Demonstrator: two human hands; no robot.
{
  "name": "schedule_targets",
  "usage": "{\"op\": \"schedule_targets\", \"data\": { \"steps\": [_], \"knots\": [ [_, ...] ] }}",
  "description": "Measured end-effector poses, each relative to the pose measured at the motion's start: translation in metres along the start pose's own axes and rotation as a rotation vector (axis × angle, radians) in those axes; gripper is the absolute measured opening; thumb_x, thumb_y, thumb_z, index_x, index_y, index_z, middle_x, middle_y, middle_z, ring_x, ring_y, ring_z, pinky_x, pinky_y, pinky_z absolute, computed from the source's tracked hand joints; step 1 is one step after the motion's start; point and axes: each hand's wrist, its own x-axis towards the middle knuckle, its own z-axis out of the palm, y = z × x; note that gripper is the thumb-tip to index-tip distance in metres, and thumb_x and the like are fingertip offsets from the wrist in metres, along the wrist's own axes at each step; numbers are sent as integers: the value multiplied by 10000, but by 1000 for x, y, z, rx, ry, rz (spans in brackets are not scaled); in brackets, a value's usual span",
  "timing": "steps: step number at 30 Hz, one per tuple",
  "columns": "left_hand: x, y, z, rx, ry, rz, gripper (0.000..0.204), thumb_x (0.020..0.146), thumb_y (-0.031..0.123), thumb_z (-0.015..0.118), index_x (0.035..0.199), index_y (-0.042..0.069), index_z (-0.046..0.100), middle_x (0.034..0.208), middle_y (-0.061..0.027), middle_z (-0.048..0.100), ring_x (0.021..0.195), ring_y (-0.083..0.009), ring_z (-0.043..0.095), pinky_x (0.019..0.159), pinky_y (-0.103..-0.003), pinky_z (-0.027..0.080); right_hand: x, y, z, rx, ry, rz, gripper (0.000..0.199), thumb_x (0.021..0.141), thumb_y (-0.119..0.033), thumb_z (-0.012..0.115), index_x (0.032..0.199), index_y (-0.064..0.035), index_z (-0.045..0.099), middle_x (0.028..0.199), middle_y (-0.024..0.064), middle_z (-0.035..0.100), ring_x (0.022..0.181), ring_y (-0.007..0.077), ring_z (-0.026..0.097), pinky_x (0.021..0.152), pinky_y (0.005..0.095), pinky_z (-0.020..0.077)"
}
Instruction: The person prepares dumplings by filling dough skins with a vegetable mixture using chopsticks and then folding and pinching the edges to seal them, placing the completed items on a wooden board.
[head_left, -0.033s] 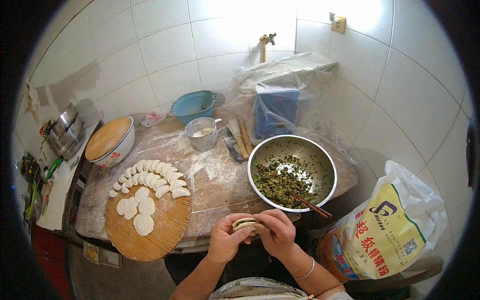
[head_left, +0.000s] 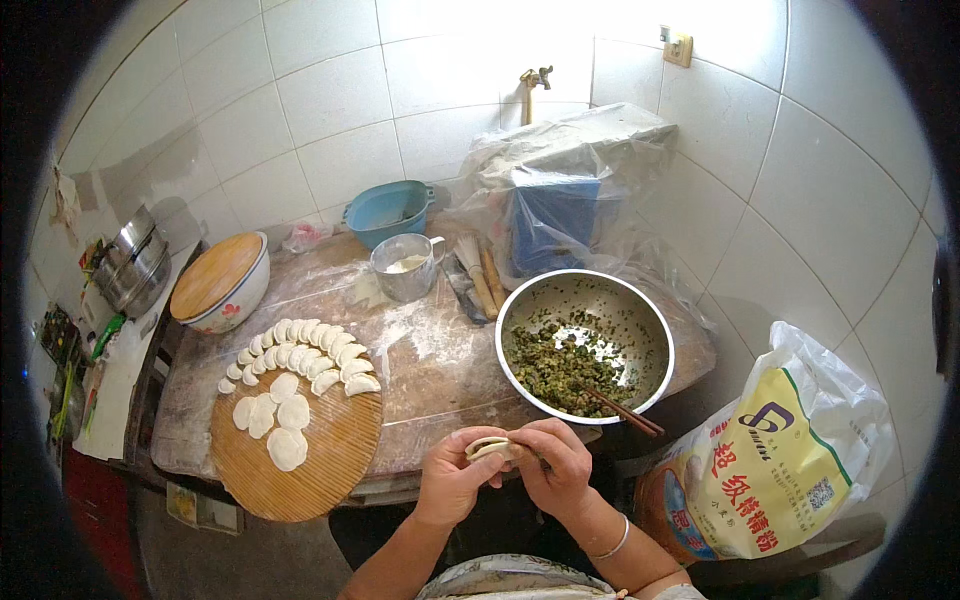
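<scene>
A folded dumpling (head_left: pixel 488 447) with dark filling at its open edge is held between my two hands, just off the table's front edge. My left hand (head_left: pixel 452 478) cradles it, thumb across its near side. With bent fingers, my right hand (head_left: pixel 552 467) pinches its right end. Beyond my hands stands a steel bowl (head_left: pixel 655 330) of chopped green filling (head_left: pixel 560 365), a pair of chopsticks (head_left: pixel 628 412) leaning over its rim. To the left, several round wrappers (head_left: pixel 288 449) lie on a ribbed round wooden board (head_left: pixel 310 490). Rows of folded dumplings (head_left: pixel 325 362) curve along its far side.
A lidded bowl (head_left: pixel 230 305), a blue basin (head_left: pixel 385 215), a clear mug of flour (head_left: pixel 403 280) and a brush (head_left: pixel 477 272) stand farther back on the table (head_left: pixel 440 400). Plastic sheeting covers a blue box (head_left: pixel 553 222). A flour sack (head_left: pixel 770 460) stands at right.
</scene>
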Motion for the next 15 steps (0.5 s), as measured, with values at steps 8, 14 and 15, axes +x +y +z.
{"op": "schedule_targets", "data": {
  "steps": [8,14,15],
  "knots": [
    [-2,-2,0,15,-14,-53,231,849,44,627,1070,-13,598,898,-56,627,688,-91,569,579,-209,469,-3,9,-1,-47,-14,-68,164,779,-5,624,942,9,606,809,139,594,689,293,584,609,365,484],
    [1,-1,2,194,23,-64,234,814,5,597,1048,4,591,853,-57,624,639,-99,554,534,-211,455,-2,4,-3,-57,-64,-50,164,783,-8,614,946,2,605,829,140,593,700,293,581,610,364,479],
    [1,-2,4,112,37,-58,247,808,-6,592,1054,7,584,863,-58,621,657,-103,559,544,-215,458,-2,4,-3,-68,-65,-35,163,787,-10,611,949,3,605,832,142,593,701,293,582,610,364,478]
  ]
}}
